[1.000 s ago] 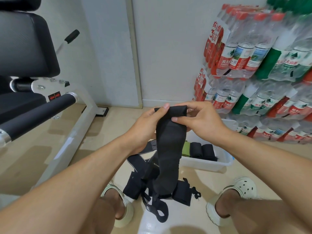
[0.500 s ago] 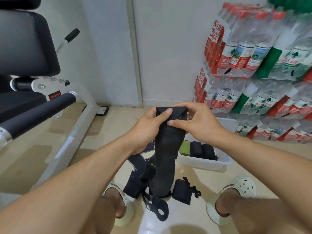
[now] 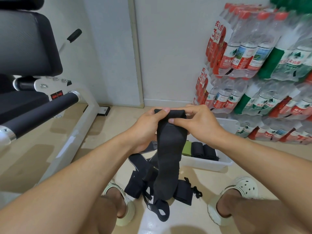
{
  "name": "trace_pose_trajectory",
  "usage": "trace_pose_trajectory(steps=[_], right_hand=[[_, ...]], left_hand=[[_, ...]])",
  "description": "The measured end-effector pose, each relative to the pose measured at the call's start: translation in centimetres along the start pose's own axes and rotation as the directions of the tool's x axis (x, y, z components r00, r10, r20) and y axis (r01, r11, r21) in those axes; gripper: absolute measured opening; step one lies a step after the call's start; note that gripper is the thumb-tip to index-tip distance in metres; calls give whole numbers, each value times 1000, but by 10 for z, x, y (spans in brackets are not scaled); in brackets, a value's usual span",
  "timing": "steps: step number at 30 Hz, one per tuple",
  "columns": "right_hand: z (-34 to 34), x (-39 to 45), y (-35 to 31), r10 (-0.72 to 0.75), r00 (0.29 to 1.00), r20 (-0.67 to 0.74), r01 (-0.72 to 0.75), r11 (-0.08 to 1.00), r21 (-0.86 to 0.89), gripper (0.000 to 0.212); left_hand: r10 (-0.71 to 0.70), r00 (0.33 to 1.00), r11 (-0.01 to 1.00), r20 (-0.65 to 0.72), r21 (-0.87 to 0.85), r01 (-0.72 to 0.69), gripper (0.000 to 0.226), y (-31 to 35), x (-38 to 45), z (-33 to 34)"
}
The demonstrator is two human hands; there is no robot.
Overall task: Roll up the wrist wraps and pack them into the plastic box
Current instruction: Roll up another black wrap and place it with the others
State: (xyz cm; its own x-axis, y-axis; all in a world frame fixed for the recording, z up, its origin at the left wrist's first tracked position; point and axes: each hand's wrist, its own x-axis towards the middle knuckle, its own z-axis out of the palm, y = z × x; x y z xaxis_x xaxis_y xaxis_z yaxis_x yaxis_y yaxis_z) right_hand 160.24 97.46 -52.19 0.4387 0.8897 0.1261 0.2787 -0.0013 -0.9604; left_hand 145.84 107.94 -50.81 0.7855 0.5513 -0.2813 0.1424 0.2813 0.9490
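Head view: both hands, left hand (image 3: pixel 145 127) and right hand (image 3: pixel 197 123), pinch the folded top of a black wrist wrap (image 3: pixel 168 154) hanging above the floor; soft, light, probably stretchy; keep hold at that rolled end; plastic box (image 3: pixel 217 163) just beyond.

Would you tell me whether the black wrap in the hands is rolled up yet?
Barely: the black wrap is turned over only at its top edge; the rest hangs flat.

Bare forearms and legs; pale perforated clogs (image 3: pixel 236 198) on both feet.
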Motion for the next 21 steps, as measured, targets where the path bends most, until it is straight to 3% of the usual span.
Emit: trace_pose_trajectory(steps=[4, 8, 11, 14, 18, 21], right_hand=[[0, 1, 2, 9, 999, 37, -8, 1000, -24, 33], [-8, 4, -1, 94, 989, 110, -106, 989, 104, 38], [-15, 7, 0, 175, 968, 178, -208, 960, 188, 54], [-15, 6, 2, 178, 960, 215, -208, 970, 125, 42], [-12, 4, 5, 138, 982, 132, -149, 986, 79, 31], [-11, 6, 4, 106, 994, 29, -109, 987, 120, 25]], left_hand=[[7, 1000, 1000, -16, -27, -7, 31, -1, 2, -4], [27, 1000, 999, -2, -26, -27, 37, -2, 4, -9], [63, 998, 998, -16, -18, -63, 45, -4, 6, -12], [110, 993, 994, -36, -5, -111, 54, -7, 9, -14], [130, 989, 992, -64, 1, -130, 54, -9, 10, -11], [113, 992, 993, -60, -14, -114, 40, -7, 6, -7]])
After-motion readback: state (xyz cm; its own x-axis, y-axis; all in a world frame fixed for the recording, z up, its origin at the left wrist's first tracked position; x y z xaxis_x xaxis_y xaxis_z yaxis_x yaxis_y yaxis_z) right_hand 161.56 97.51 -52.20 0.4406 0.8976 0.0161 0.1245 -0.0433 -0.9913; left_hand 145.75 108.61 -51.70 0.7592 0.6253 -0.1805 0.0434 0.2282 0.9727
